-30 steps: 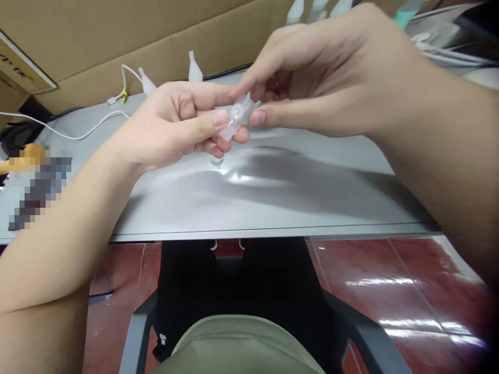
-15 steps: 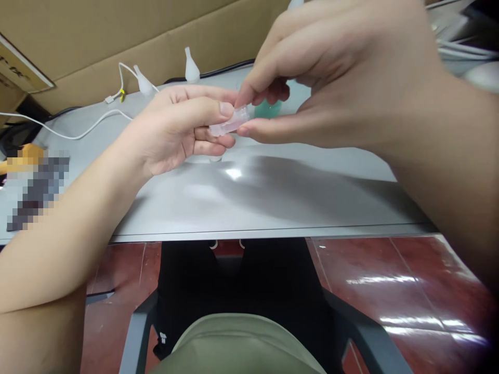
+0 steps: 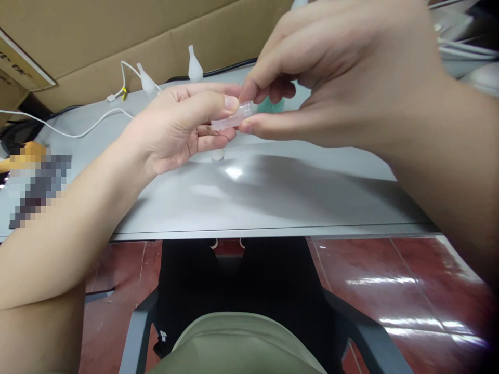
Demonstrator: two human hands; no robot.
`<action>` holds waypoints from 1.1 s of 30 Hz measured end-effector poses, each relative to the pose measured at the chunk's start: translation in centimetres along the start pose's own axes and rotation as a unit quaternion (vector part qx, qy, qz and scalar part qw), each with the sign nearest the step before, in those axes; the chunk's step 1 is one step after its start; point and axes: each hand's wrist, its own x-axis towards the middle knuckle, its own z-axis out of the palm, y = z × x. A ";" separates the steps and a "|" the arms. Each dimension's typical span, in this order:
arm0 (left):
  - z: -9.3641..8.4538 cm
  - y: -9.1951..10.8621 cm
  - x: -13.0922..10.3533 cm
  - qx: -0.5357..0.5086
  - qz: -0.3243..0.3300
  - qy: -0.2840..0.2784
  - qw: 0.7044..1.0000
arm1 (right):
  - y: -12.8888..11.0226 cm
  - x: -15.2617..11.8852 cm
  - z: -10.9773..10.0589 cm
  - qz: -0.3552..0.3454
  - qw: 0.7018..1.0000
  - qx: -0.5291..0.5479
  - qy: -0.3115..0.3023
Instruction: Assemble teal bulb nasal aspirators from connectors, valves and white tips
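Observation:
A small clear plastic tube (image 3: 229, 120) lies across the fingers of my left hand (image 3: 183, 122), pinned there by the thumb. My right hand (image 3: 307, 88) comes in from the right, its thumb and index finger pinched at the tube's right end. A translucent green round piece (image 3: 272, 105) shows on the table behind the right fingers, partly covered by them. Below my left fingers stands a small white piece (image 3: 218, 154), its top hidden by the hand.
Two white tapered nozzles, one upright (image 3: 195, 63) and one leaning (image 3: 145, 79), are at the back of the grey table (image 3: 249, 202) by a cardboard wall (image 3: 117, 36). A white cable (image 3: 83, 132) runs left. Chair armrests (image 3: 362, 330) flank my lap.
Both hands and the tube appear slightly further right and up in view, along with a small camera shift. The grip on the tube looks the same.

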 end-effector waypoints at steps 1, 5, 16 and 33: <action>0.0 0.0 0.0 -0.004 0.001 -0.003 1.000 | 0.1 0.0 0.0 -0.005 1.000 0.002 -0.003; 0.0 -0.1 0.1 -0.004 0.001 -0.004 1.000 | 0.3 -0.1 0.1 -0.011 1.000 -0.008 -0.010; -1.3 -0.6 -0.7 0.041 0.110 -0.053 0.992 | 0.1 0.3 0.3 -0.019 1.000 0.010 0.000; -1.3 -1.2 -0.8 0.076 0.120 -0.019 0.990 | 1.8 0.5 0.4 -0.045 0.997 0.056 -0.021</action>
